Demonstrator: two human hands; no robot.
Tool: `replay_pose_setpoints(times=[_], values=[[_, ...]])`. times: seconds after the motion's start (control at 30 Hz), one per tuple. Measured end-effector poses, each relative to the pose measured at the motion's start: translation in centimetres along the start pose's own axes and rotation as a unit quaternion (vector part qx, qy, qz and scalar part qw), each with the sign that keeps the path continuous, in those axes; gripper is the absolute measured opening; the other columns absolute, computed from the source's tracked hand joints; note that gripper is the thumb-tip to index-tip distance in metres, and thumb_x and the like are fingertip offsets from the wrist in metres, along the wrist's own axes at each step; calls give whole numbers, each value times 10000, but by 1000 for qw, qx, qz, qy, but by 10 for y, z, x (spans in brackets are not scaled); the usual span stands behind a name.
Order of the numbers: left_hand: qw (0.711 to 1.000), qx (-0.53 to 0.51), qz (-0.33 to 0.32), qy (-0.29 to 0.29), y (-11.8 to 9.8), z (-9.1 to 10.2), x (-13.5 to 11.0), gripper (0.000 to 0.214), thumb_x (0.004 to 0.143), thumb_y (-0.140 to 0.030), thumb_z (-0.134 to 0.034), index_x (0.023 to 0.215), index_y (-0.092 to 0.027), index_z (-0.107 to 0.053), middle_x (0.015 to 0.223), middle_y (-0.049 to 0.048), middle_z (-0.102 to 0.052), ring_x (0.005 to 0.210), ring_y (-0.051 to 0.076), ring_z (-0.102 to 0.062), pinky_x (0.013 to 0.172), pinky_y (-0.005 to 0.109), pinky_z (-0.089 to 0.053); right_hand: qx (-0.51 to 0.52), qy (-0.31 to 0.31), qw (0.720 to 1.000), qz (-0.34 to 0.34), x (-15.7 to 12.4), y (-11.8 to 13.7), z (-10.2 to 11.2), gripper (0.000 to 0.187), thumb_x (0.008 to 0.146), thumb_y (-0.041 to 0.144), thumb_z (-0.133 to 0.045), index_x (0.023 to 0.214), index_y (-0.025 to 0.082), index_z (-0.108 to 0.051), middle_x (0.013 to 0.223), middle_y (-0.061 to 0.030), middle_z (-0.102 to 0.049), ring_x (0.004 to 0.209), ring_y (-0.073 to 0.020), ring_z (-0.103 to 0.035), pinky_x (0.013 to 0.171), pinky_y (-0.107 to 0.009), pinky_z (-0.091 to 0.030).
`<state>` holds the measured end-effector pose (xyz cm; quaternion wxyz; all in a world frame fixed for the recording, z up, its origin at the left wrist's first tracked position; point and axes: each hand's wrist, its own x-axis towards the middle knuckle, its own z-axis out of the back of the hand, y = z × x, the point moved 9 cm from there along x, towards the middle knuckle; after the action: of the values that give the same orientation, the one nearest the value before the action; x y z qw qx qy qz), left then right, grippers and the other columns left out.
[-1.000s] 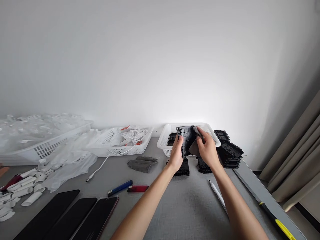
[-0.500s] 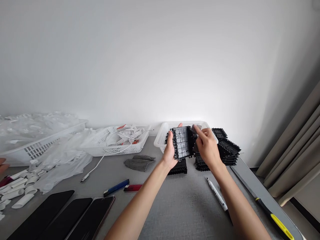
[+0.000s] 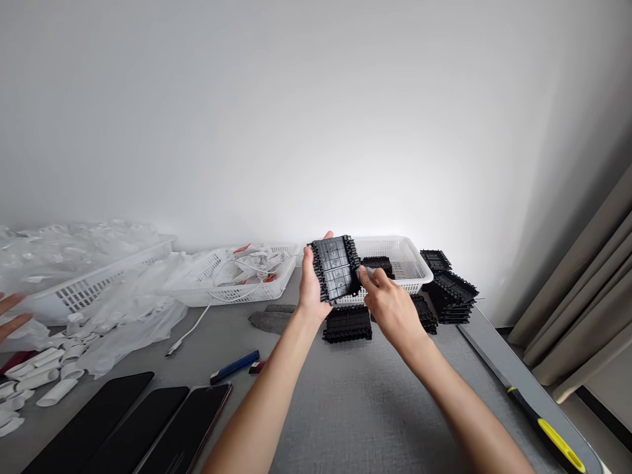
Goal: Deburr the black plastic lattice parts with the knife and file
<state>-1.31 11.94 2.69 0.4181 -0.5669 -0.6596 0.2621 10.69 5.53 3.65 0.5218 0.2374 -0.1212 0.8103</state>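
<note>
My left hand (image 3: pixel 312 286) grips a black plastic panel with toothed edges (image 3: pixel 336 266), held tilted up over the table with its ribbed face showing. Closed at the panel's right edge is my right hand (image 3: pixel 392 303); a bit of grey cloth (image 3: pixel 366 270) shows at its fingertips, mostly hidden. Below the held panel, another black toothed panel (image 3: pixel 347 324) lies on the table. A white basket (image 3: pixel 419 263) behind my hands has a black panel (image 3: pixel 378 264) inside. Several more panels form a stack (image 3: pixel 451 296) on the right.
A dark grey cloth (image 3: pixel 271 318) lies left of my forearm, near a blue lighter-like item (image 3: pixel 234 367). Three dark phones (image 3: pixel 182 428), white tubes (image 3: pixel 56 392) and white baskets (image 3: pixel 247 299) fill the left. Another person's hand (image 3: pixel 10 316) shows there. A yellow-black handled knife (image 3: pixel 548 431) lies right.
Both hands have moved left with the panel, which is turned to show both toothed sides. My right fingers have come down to its lower right edge. The other person's hand reaches further in.
</note>
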Motion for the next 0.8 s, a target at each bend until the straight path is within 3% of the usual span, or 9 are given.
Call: replay_pose_setpoints(times=[0.1,0.2,0.37,0.43,0.57,0.8], values=[[1000,-17,-1,-21,-7,9,4,693,910,-690,-386,1474,-294,-458,1313,68,-668,1052,238,-695,890,390,-577,17,32,999,17,-1,2,3,530,922,79,-419,1431,175,-530,1044,-115,-611,715,-175,-631,563,-263,-480],[999,-16,3,-28,-8,10,4,701,907,-694,-393,1474,-287,-460,1295,73,-678,1062,243,-692,895,399,-578,75,30,997,-1,-2,-15,15,457,932,108,-402,1302,188,-658,959,-76,-604,607,-127,-584,563,-260,-463],[999,-8,43,26,7,-14,-6,716,902,-710,-391,1474,-287,-465,1231,80,-708,1057,262,-695,927,430,-565,132,-153,976,-78,-7,-51,40,488,953,143,-357,1373,172,-604,1021,-106,-578,673,-141,-568,607,-293,-490],[996,-7,64,53,16,-24,-12,709,908,-706,-382,1464,-278,-481,1210,81,-717,1073,266,-689,943,431,-556,123,-172,974,-80,-6,-50,36,510,959,149,-344,1421,168,-558,1056,-123,-566,682,-148,-565,606,-305,-498],[993,-45,89,57,23,-28,-16,650,922,-671,-404,1436,-288,-511,1195,71,-724,1047,256,-697,925,419,-562,60,-98,992,-49,0,-32,17,552,946,132,-351,1479,177,-488,1066,-127,-567,663,-156,-562,548,-287,-482],[991,-119,47,-29,-6,5,-2,547,983,-565,-376,1389,-245,-553,1068,69,-758,925,210,-728,850,365,-590,16,29,999,41,0,4,2,550,936,99,-386,1478,155,-465,1084,-112,-577,720,-160,-598,565,-265,-454]])
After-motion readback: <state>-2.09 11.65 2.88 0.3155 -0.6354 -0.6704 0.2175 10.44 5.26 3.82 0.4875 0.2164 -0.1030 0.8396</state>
